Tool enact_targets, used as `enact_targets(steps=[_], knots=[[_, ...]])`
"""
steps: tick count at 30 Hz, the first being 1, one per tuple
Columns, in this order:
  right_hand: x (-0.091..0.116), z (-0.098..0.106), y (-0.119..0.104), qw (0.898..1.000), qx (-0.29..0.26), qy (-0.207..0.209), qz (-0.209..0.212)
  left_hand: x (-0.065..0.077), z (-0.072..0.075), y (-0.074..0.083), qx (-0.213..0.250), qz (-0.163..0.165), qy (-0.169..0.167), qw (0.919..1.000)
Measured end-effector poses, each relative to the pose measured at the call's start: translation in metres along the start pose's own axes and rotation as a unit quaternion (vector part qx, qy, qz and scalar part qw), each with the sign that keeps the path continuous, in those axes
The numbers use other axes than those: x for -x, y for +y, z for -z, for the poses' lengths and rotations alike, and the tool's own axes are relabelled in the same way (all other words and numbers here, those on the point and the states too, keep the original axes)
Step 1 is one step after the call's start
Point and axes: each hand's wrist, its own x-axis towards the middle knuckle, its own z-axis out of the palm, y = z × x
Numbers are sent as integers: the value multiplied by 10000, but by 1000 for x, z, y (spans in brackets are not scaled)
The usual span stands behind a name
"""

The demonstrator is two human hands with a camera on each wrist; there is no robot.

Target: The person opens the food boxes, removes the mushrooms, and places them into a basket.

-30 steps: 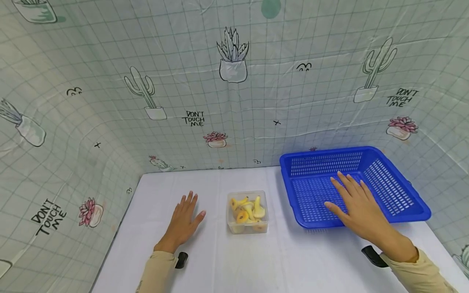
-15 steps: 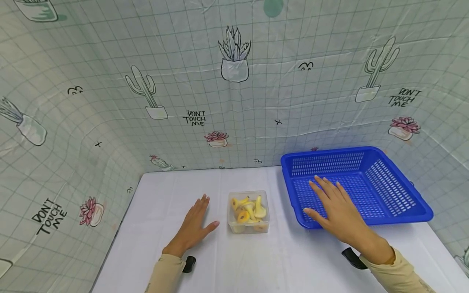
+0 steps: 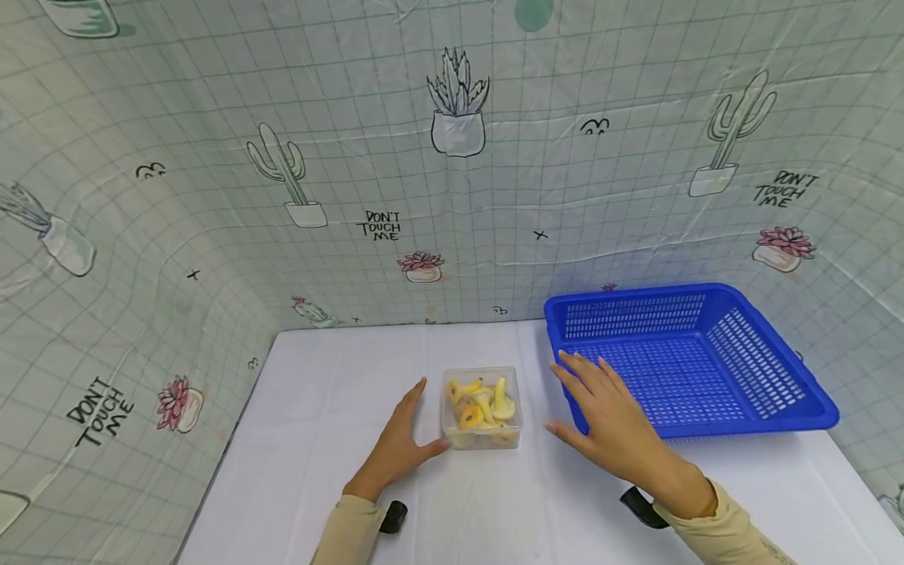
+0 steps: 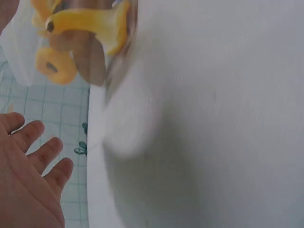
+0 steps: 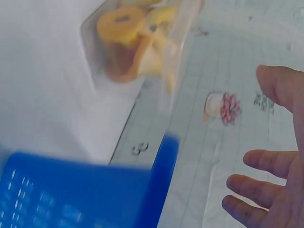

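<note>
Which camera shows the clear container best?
Head: it shows almost the whole clear container and the yellow pieces inside. Both wrist views show only part of it, closer but cut off at the top edge.

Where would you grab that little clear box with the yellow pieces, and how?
I'd probably grip the clear box by its left and right walls, one hand coming from each side. It sits flat on the white table, with a gap before the blue basket on its right. The left hand and right hand are on opposite sides of it.
</note>
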Motion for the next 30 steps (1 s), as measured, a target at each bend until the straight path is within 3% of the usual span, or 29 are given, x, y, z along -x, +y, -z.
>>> enact_targets(steps=[13, 24, 30], knots=[[-13, -24, -32, 9972, -160, 241, 694, -7, -23, 4, 1362, -300, 128, 9901], [-20, -41, -51, 9962, -575, -212, 618, -12, -29, 5, 1715, -222, 26, 9849], [-22, -53, -53, 9956, -565, -105, 738, -15, -30, 8, 1880, -95, -47, 9821]])
